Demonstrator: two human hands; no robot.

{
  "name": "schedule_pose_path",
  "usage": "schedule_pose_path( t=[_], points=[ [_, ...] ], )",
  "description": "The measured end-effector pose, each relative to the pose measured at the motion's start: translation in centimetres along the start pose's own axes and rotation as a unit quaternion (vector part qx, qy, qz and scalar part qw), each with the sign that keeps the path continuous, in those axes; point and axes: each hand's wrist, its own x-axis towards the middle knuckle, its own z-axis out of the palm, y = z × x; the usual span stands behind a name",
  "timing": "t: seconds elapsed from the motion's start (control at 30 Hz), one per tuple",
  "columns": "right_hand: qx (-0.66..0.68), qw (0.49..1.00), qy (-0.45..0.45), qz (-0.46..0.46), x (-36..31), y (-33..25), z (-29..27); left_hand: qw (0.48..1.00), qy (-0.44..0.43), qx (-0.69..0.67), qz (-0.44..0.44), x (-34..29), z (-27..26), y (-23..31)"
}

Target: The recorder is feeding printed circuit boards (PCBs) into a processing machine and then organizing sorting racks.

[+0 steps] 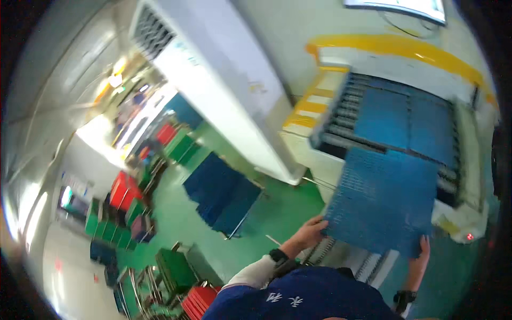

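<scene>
A flat blue circuit board panel (381, 202) with a fine pattern is held out in front of me, tilted, with its far edge over the front of a roller conveyor (341, 120). My left hand (312, 232) is closed on its left edge, near the lower corner. At the lower right corner, my right hand (421, 256) grips the opposite edge; its fingers are partly hidden. Two more blue panels, a left one (381, 117) and a right one (432, 128), lie side by side on the rollers. Under the held panel a light-coloured slotted rack (368, 264) shows near my body.
Yellow edging (394, 47) borders the conveyor housing. A tall white cabinet (229, 90) with a grille stands left of it. More dark blue panels (224, 192) lean on a stand on the green floor. Red bins (125, 191) and green bins (112, 229) line the left side. A screen (405, 8) hangs above.
</scene>
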Motion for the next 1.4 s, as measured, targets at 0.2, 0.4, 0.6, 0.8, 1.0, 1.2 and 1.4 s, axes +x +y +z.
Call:
schedule_pose_path(
  t=[0.2, 0.4, 0.6, 0.8, 1.0, 1.2, 1.4],
  points=[
    [0.388, 0.887, 0.079, 0.240, 1.3, -7.6, 4.2, 0.999, 0.033, 0.007, 0.005, 0.5, 1.2, 0.7],
    [0.529, 0.817, 0.063, 0.222, 1.0, -3.0, 3.3, 0.999, 0.030, 0.019, 0.015, 1.3, 2.2, 0.7],
    [0.529, 0.810, 0.017, 0.253, -0.7, -6.2, 7.4, 0.999, 0.026, 0.010, 0.017, 2.1, 1.6, 1.1],
    [0.502, 0.830, 0.055, 0.238, 0.7, -5.0, 6.6, 0.999, 0.036, 0.020, 0.034, 3.2, 1.8, 2.0],
    [0.498, 0.834, 0.076, 0.226, 1.7, -5.3, 6.2, 0.999, 0.038, -0.005, 0.036, 4.2, 0.3, 2.5],
    [0.484, 0.843, 0.091, 0.214, 2.5, -5.1, 6.1, 0.999, 0.034, 0.008, 0.039, 4.5, 0.7, 3.3],
    [0.480, 0.852, 0.091, 0.188, 2.7, -6.2, 6.4, 0.999, 0.021, 0.015, 0.040, 5.3, 0.5, 3.9]
  ],
)
